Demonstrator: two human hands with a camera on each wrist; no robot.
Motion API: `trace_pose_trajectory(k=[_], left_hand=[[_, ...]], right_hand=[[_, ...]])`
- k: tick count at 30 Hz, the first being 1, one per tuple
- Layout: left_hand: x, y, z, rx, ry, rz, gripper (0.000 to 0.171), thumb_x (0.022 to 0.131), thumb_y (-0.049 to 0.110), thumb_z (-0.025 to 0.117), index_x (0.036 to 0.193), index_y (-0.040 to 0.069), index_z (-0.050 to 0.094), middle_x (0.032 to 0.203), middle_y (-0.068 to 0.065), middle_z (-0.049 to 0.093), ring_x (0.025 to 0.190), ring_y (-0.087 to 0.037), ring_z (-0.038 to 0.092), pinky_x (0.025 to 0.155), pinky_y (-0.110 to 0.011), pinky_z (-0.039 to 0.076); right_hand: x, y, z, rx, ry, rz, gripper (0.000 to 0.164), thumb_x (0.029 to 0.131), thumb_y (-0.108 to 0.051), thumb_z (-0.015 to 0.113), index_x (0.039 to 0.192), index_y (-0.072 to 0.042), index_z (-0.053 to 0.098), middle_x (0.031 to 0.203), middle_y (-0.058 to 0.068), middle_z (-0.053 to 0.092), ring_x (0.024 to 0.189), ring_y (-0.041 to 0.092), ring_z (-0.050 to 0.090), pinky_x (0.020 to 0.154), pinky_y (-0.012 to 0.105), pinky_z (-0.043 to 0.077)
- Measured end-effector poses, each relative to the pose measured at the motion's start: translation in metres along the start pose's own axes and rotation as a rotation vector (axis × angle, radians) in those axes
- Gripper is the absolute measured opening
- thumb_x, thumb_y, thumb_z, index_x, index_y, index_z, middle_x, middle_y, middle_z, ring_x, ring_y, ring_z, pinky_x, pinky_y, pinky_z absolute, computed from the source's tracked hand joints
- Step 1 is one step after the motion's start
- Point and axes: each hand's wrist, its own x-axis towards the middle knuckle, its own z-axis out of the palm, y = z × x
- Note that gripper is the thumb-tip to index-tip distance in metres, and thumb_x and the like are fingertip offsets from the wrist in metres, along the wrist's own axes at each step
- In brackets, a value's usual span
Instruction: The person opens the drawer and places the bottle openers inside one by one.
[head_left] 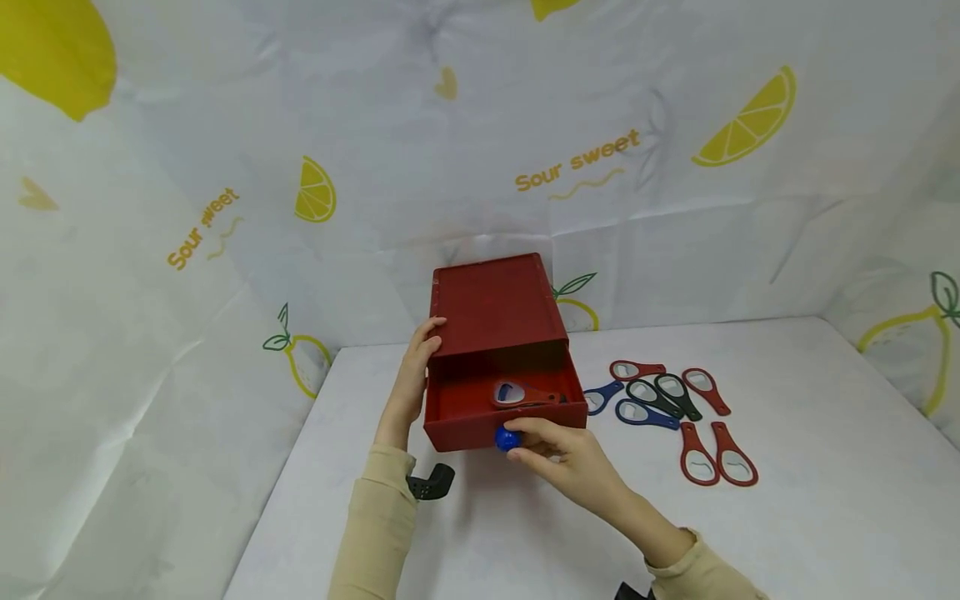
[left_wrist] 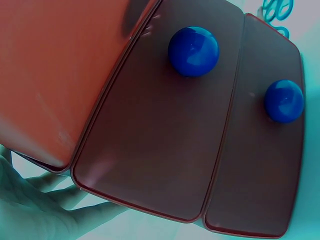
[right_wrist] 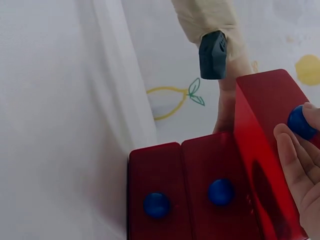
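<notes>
A red drawer cabinet [head_left: 495, 304] stands against the back cloth with its top drawer [head_left: 457, 435] pulled out. My right hand [head_left: 573, 467] pinches the round blue knob [head_left: 507, 438] on that drawer's front between thumb and fingers. Along the cabinet's left side lies my left hand [head_left: 408, 383], its fingers extended against the side wall in the left wrist view. Inside the drawer is a red bottle opener [head_left: 534, 397]. Below the pulled-out drawer, two closed drawers show in the right wrist view, with an upper knob [right_wrist: 221, 192] and a lower knob [right_wrist: 156, 205], both blue.
Right of the cabinet, several bottle openers lie on the white table [head_left: 825, 500]: among them a red one [head_left: 737, 457], a blue one [head_left: 647, 414] and a black one [head_left: 677, 395]. A white lemon-print cloth [head_left: 480, 167] hangs behind.
</notes>
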Motion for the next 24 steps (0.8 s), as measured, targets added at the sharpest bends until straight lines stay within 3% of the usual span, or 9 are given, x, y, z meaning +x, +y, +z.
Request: trace_pose_trajectory(k=[11,15,19,24], left_hand=[[0.000,0.001,0.001,-0.015,-0.007,0.011,0.046,0.096,0.029,0.032,0.141,0.018,0.030,0.153,-0.003,0.018,0.138,-0.028,0.023,0.108,-0.054,0.025],[0.008,-0.010,-0.002,-0.021,-0.001,0.000,0.044,0.097,0.031,0.033,0.139,0.022,0.032,0.152,-0.002,0.020,0.137,-0.028,0.024,0.107,-0.055,0.024],[0.015,-0.022,-0.005,-0.025,0.009,0.001,0.042,0.096,0.035,0.035,0.137,0.028,0.034,0.150,0.001,0.024,0.134,-0.027,0.029,0.104,-0.053,0.029],[0.016,-0.025,-0.005,-0.021,0.014,0.026,0.041,0.094,0.038,0.037,0.135,0.032,0.038,0.146,0.003,0.029,0.129,-0.026,0.036,0.097,-0.046,0.036]], right_hand=[[0.017,0.005,0.003,-0.022,0.017,0.062,0.028,0.083,-0.019,0.068,0.111,-0.016,0.065,0.088,0.000,0.071,0.069,0.001,0.062,0.061,0.020,0.052],[0.023,0.007,0.002,-0.038,0.015,0.098,0.030,0.084,-0.020,0.068,0.113,-0.017,0.064,0.087,-0.001,0.070,0.069,0.001,0.060,0.063,0.019,0.052],[0.031,0.008,0.001,-0.045,0.009,0.139,0.030,0.084,-0.021,0.067,0.114,-0.017,0.063,0.086,0.000,0.069,0.069,0.001,0.061,0.063,0.020,0.052],[0.041,0.014,0.001,-0.010,-0.004,0.196,0.030,0.087,-0.023,0.064,0.116,-0.017,0.062,0.087,0.001,0.068,0.070,0.009,0.064,0.062,0.020,0.052]])
